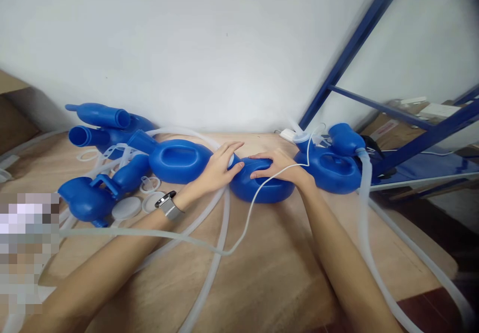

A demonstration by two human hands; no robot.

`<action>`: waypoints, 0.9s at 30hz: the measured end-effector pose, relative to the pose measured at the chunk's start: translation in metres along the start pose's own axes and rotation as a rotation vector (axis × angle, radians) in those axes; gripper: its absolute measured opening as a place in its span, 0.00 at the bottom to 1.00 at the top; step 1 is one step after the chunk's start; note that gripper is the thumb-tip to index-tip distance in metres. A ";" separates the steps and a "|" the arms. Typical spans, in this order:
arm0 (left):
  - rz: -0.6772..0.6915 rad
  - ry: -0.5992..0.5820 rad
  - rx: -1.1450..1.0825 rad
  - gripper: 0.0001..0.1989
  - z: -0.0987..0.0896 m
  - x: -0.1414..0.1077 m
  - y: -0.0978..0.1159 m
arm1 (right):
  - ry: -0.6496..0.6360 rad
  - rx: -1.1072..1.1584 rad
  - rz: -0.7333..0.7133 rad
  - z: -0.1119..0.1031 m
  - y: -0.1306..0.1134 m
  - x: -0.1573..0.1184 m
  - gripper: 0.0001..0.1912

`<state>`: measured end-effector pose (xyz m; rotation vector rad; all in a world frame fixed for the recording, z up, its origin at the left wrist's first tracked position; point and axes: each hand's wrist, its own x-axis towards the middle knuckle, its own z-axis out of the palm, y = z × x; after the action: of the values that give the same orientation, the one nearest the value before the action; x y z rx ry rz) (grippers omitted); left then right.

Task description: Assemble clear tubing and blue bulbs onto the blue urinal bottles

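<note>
A blue plastic urinal bottle lies on the wooden table in front of me, its neck pointing left. My right hand grips the bottle's upper side around its handle, thumb towards me. At the neck, my left hand closes its thumb and fingers around a white cap, mostly hidden by the hand. A thin clear tube runs loosely in front of the bottle and across my right wrist. Another blue bottle with a moulded handle stands just left of my left hand.
More blue bottles lie at the left, beside white lids and rings. To the right are a blue bottle and a smaller blue piece with a thick hose. A blue metal frame stands right; a white wall is behind.
</note>
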<state>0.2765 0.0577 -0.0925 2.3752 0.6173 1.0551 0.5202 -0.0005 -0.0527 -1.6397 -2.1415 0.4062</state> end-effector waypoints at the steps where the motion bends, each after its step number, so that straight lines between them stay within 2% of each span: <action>1: 0.002 -0.004 -0.001 0.27 0.000 0.000 -0.001 | -0.001 0.002 0.002 0.000 0.000 0.000 0.31; 8: 0.028 -0.044 -0.028 0.27 -0.002 0.002 -0.005 | -0.007 0.007 0.034 -0.001 -0.002 -0.001 0.30; 12: 0.041 -0.035 -0.055 0.23 -0.002 0.003 -0.003 | 0.004 -0.004 0.024 -0.001 0.001 -0.001 0.30; 20: 0.037 0.093 -0.084 0.18 0.008 -0.001 -0.004 | -0.003 0.024 0.002 -0.001 0.001 -0.001 0.30; 24: 0.026 0.158 -0.094 0.21 0.014 -0.003 -0.008 | -0.033 0.054 0.010 -0.003 -0.003 -0.001 0.30; 27: 0.025 0.188 -0.098 0.27 0.018 -0.003 -0.012 | -0.032 0.063 0.023 -0.003 -0.004 -0.002 0.30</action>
<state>0.2861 0.0611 -0.1121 2.2215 0.5873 1.2997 0.5185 -0.0033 -0.0479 -1.6350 -2.1128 0.5046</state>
